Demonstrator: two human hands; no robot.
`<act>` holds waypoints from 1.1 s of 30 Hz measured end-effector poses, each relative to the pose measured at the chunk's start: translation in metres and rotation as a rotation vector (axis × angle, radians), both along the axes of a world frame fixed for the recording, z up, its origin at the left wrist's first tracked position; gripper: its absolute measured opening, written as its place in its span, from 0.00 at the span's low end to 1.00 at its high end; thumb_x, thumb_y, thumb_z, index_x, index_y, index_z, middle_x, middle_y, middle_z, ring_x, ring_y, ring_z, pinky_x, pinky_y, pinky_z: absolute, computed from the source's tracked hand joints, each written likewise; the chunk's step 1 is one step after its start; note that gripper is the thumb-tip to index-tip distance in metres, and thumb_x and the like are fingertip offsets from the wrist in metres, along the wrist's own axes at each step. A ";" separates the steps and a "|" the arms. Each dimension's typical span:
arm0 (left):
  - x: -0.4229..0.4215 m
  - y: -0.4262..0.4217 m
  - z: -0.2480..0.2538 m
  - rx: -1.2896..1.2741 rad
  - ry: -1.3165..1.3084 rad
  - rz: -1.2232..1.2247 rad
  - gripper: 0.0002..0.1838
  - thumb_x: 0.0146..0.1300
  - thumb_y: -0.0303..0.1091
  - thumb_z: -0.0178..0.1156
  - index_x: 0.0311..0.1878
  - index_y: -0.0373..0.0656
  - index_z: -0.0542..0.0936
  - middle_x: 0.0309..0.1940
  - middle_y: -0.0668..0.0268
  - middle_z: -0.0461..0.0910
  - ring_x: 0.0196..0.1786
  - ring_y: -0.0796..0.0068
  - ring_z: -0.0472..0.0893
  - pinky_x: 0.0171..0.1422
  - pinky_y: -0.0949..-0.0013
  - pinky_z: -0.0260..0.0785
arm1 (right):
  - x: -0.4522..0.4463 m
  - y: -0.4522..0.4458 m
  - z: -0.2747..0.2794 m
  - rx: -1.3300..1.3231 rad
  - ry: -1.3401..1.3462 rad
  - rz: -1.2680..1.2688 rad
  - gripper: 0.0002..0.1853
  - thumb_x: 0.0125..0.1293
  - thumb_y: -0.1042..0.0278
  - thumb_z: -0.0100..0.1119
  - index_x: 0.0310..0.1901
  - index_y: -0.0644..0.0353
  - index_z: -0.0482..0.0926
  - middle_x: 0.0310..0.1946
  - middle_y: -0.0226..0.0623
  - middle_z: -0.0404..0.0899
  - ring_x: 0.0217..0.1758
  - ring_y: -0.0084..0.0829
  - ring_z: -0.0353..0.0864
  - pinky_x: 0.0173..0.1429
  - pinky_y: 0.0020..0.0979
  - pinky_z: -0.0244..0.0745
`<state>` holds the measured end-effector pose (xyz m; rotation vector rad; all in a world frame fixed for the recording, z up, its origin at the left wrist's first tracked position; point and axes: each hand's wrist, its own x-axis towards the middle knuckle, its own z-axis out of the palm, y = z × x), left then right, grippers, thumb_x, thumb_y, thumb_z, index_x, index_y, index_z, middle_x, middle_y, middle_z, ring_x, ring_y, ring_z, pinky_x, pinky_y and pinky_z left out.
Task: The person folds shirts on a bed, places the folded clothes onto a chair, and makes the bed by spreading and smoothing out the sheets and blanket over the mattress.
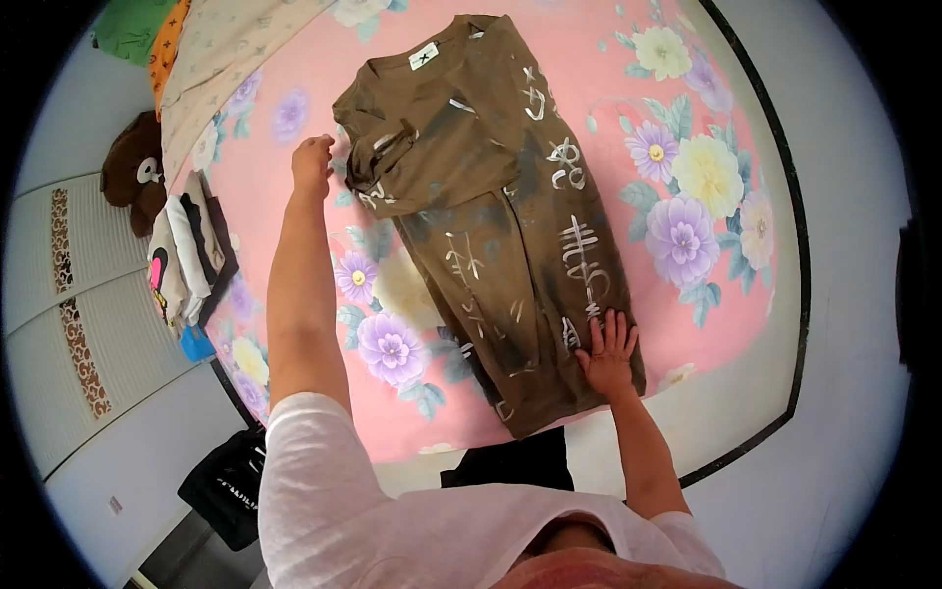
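Note:
A brown long-sleeved shirt (491,236) with white scrawled marks and a white neck label (424,56) lies partly folded on a pink flowered bedspread (412,294). Its collar points away from me, and one sleeve section is laid across the chest. Just off the shirt's left shoulder edge, my left hand (312,162) hovers with loosely bent fingers and nothing visible in them. My right hand (608,358) rests flat, fingers spread, on the lower right part of the shirt near the hem.
Folded clothes (196,245) are stacked at the bed's left edge, beside a brown plush bear (135,172). A beige cloth (221,69) covers the upper left corner. On the lower left is a black bag-like item (226,486). The bed's dark edge (803,255) curves along the right.

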<state>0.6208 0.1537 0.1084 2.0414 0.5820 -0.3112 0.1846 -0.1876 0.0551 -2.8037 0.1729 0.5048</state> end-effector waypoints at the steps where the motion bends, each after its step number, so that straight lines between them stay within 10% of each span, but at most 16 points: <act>1: -0.005 -0.001 0.004 -0.057 0.056 0.041 0.21 0.52 0.44 0.53 0.45 0.41 0.69 0.44 0.59 0.68 0.46 0.66 0.67 0.46 0.57 0.60 | -0.001 0.000 0.000 -0.024 0.014 0.008 0.33 0.53 0.48 0.48 0.59 0.54 0.54 0.63 0.42 0.40 0.65 0.44 0.37 0.62 0.54 0.30; 4: -0.035 -0.015 0.019 -0.145 0.187 -0.091 0.40 0.46 0.57 0.55 0.58 0.45 0.55 0.59 0.58 0.53 0.59 0.63 0.55 0.54 0.46 0.50 | -0.001 0.001 -0.003 -0.017 0.057 -0.007 0.33 0.54 0.48 0.46 0.59 0.53 0.53 0.63 0.42 0.39 0.66 0.44 0.36 0.62 0.54 0.29; 10: -0.025 -0.005 -0.033 0.015 0.244 -0.340 0.23 0.48 0.38 0.57 0.42 0.30 0.70 0.36 0.57 0.74 0.38 0.66 0.74 0.42 0.64 0.65 | -0.003 0.001 -0.005 -0.021 0.026 -0.009 0.33 0.54 0.47 0.46 0.60 0.51 0.52 0.63 0.41 0.39 0.66 0.43 0.35 0.63 0.53 0.28; 14: -0.026 0.009 -0.004 -0.431 0.067 0.137 0.12 0.50 0.31 0.55 0.35 0.31 0.73 0.29 0.59 0.75 0.31 0.68 0.76 0.33 0.65 0.70 | -0.001 -0.001 -0.003 0.012 0.053 -0.009 0.36 0.53 0.49 0.48 0.61 0.53 0.48 0.63 0.45 0.39 0.66 0.46 0.35 0.62 0.55 0.28; 21: -0.003 0.039 0.034 -0.969 -0.278 0.470 0.13 0.56 0.32 0.46 0.45 0.43 0.67 0.43 0.60 0.70 0.47 0.60 0.69 0.53 0.52 0.60 | -0.005 0.000 -0.010 -0.019 -0.030 -0.002 0.36 0.53 0.49 0.49 0.61 0.51 0.48 0.63 0.43 0.40 0.66 0.45 0.36 0.62 0.54 0.29; 28: 0.023 -0.064 0.139 -1.032 -0.676 0.070 0.11 0.53 0.30 0.53 0.40 0.41 0.71 0.40 0.63 0.72 0.42 0.69 0.70 0.46 0.64 0.61 | -0.007 -0.001 -0.011 -0.008 -0.096 -0.017 0.35 0.52 0.48 0.49 0.60 0.50 0.52 0.63 0.40 0.42 0.65 0.43 0.39 0.62 0.53 0.32; 33: -0.127 -0.148 0.162 -0.168 -0.814 -0.650 0.16 0.45 0.29 0.55 0.41 0.41 0.70 0.43 0.62 0.71 0.47 0.68 0.69 0.48 0.67 0.62 | -0.005 0.001 -0.007 -0.017 -0.064 -0.034 0.35 0.52 0.48 0.49 0.60 0.50 0.52 0.63 0.40 0.42 0.65 0.43 0.39 0.63 0.53 0.32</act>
